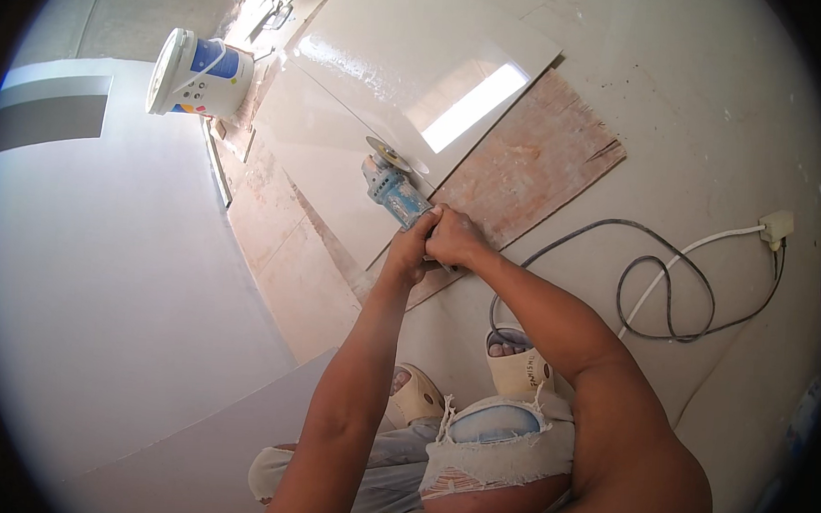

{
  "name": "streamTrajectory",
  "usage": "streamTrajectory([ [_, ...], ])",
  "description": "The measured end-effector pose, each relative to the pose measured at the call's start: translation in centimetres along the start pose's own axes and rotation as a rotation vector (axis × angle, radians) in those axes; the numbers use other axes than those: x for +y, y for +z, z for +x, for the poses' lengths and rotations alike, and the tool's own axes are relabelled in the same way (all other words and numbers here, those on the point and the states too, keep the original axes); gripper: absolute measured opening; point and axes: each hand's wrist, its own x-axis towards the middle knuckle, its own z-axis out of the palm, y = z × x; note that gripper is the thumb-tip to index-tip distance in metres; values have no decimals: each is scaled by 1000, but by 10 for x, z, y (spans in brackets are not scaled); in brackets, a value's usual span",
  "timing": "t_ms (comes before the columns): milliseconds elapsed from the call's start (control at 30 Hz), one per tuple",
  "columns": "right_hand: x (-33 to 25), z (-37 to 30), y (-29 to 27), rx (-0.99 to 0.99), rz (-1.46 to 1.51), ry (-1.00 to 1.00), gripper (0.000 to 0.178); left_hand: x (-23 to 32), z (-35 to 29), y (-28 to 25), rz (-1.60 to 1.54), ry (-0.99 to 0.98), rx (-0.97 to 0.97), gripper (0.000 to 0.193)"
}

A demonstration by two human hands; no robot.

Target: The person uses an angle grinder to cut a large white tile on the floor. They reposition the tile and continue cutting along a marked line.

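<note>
Both hands are closed around the body of a blue angle grinder (pixel 399 198), whose disc (pixel 388 153) points away from me. My left hand (pixel 408 253) wraps its rear from the left side. Pressed close beside it, my right hand (pixel 456 238) grips the same rear end. Beneath the disc lies a large glossy light tile (pixel 354 96), with a thin straight line running along it toward the grinder. I cannot tell whether the disc touches the tile. A worn reddish-brown board (pixel 537 152) lies under the tile and sticks out to the right.
A white bucket (pixel 217 84) with a blue label stands at the far left, near a pale wall (pixel 103 268). On the right, a dark power cord (pixel 666 337) loops over the floor to a socket block (pixel 777 226) on a white cable. My feet, in beige slippers (pixel 519 366), are close behind the board.
</note>
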Motion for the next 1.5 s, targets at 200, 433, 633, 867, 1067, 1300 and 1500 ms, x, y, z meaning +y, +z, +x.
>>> streamTrajectory([
  [200, -1, -3, -3, -7, -7, 0, 57, 0, -1, 1, 0, 5, -3, 58],
  [433, 10, -2, 2, 7, -5, -41, 54, -5, -6, 7, 4, 36, 9, 58],
  [633, 12, -2, 3, 31, -1, -38, 53, -10, 1, 3, -6, 33, -28, 59],
  [867, 12, -2, 3, 46, -7, -51, 53, -9, 1, 4, -17, 44, -43, 58],
  [1067, 20, 1, 5, 52, 3, -83, 53, -14, 1, 6, -33, 76, -33, 56],
  [1300, 25, 1, 8, 70, -5, -90, 53, -22, 7, 5, -43, 95, -24, 55],
  [1500, 19, -5, 1, 48, 9, -64, 53, -17, 2, 10, -48, 79, -29, 57],
])
